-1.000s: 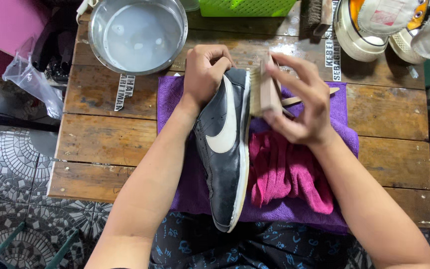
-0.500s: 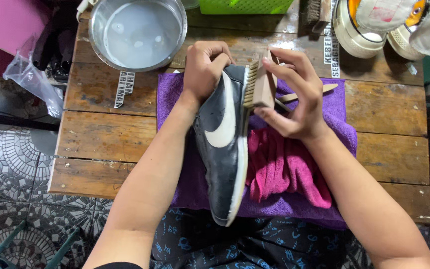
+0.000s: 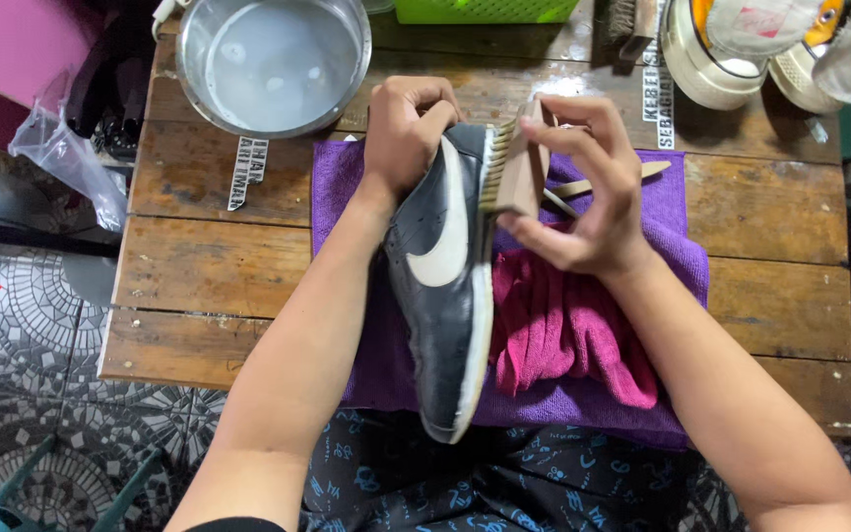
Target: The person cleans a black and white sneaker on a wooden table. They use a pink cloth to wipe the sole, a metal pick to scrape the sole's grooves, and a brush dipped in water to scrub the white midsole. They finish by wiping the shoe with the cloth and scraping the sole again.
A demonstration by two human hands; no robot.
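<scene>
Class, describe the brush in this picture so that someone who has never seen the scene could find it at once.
Start at the wooden table and find the purple towel spread on it. Above the towel, the left hand grips a dark shoe with a white sole. The brush is the wooden block in the right hand, its pale bristles pressed against the shoe's white edge; unlike the thin stick lying nearby, it is held.

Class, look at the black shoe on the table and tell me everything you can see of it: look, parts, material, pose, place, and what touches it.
The black shoe is a low sneaker with a white curved side mark and a white sole edge; the upper looks like smooth leather. It lies tilted on its side, lengthwise, one end toward the person, over a purple towel beside a pink cloth on the wooden table. The left hand grips its far end. The right hand holds a wooden brush with its bristles against the sole edge.
</scene>
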